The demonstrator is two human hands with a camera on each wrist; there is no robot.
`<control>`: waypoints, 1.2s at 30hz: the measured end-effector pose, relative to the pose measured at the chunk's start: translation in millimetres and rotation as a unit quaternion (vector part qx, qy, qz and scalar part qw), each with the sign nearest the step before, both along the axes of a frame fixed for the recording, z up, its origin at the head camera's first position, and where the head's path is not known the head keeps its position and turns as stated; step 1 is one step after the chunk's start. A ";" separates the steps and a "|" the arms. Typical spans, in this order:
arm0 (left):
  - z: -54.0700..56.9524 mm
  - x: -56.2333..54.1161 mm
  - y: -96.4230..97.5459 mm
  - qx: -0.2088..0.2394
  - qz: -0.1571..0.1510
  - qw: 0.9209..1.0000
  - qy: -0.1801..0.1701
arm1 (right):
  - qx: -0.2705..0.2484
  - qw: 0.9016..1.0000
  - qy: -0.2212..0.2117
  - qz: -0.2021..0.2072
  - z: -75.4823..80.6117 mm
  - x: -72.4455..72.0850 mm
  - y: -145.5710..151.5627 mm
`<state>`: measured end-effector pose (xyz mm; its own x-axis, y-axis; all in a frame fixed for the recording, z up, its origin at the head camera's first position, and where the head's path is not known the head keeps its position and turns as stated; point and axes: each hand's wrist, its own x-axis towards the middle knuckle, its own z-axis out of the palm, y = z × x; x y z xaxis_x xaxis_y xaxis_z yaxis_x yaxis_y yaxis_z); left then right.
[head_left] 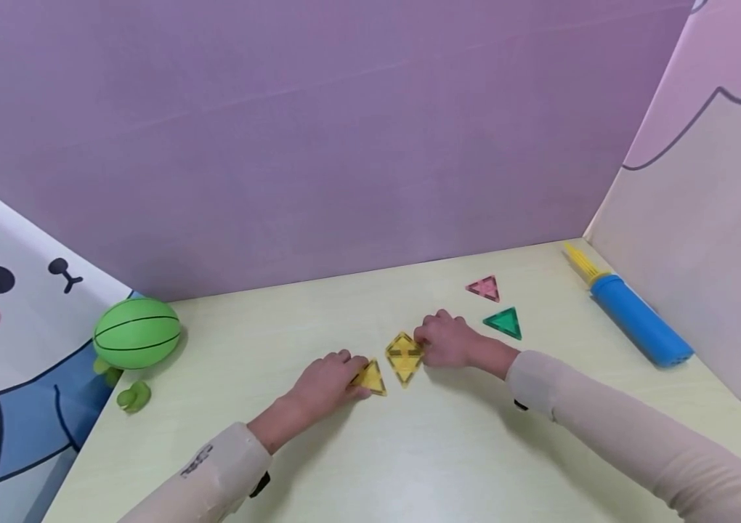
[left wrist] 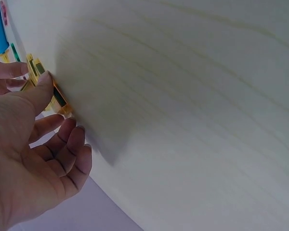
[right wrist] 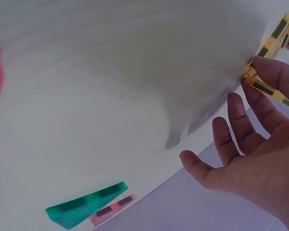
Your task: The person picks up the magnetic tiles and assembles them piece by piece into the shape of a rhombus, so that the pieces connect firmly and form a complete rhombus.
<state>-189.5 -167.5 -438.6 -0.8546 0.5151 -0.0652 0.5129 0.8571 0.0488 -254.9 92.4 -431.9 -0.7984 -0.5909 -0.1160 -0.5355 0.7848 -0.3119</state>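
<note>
My left hand (head_left: 325,385) pinches a yellow triangular magnetic tile (head_left: 373,378) between thumb and fingers, low over the table. Just right of it, two yellow triangular tiles (head_left: 404,356) stand edge to edge as a diamond, a small gap apart from the first. At the diamond's right corner, my right hand (head_left: 445,340) pinches the tiles; in the right wrist view, thumb and forefinger meet on a yellow tile corner (right wrist: 251,72), the other fingers spread. The left wrist view shows the left thumb on a yellow tile's edge (left wrist: 60,96).
Beyond the right hand lie a green triangular tile (head_left: 505,322) and a pink one (head_left: 487,288). A blue hand pump (head_left: 641,319) with yellow nozzle lies at the right edge. A green ball (head_left: 137,333) and small green toy (head_left: 134,397) sit at left. Fabric walls (head_left: 344,145) border the table.
</note>
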 end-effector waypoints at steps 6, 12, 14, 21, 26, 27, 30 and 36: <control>3.7 0.8 0.0 0.018 0.003 1.000 -0.001 | -0.002 1.000 -0.003 0.004 2.1 2.1 -3.2; 2.7 1.0 0.4 0.026 0.014 1.000 -0.010 | -0.007 1.000 -0.005 0.005 3.0 4.1 -5.7; 1.7 0.5 0.8 0.026 0.018 0.999 -0.013 | -0.008 1.000 -0.005 0.005 2.8 4.5 -6.6; 0.7 0.5 6.4 0.023 0.026 0.999 -0.006 | -0.012 1.000 0.000 0.001 2.0 6.6 -11.1; 0.7 4.9 7.1 0.029 0.050 0.998 0.002 | -0.011 1.000 -0.003 0.003 1.9 7.4 -11.7; 1.1 5.9 6.9 0.038 0.061 0.997 -0.008 | -0.011 1.000 -0.004 0.003 2.0 7.5 -11.7; 5.3 8.6 5.6 0.090 0.110 0.987 -0.074 | -0.009 1.000 -0.005 0.004 2.4 7.5 -11.1; 20.0 11.1 -2.9 0.230 0.211 0.918 -0.243 | -0.010 1.000 -0.006 0.006 3.0 6.7 -9.8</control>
<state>-178.4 -170.4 -418.6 -0.9118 0.2132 -0.3511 -0.0388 0.8062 0.5904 -248.2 82.6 -428.9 -0.7901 -0.6023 -0.1137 -0.5404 0.7720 -0.3346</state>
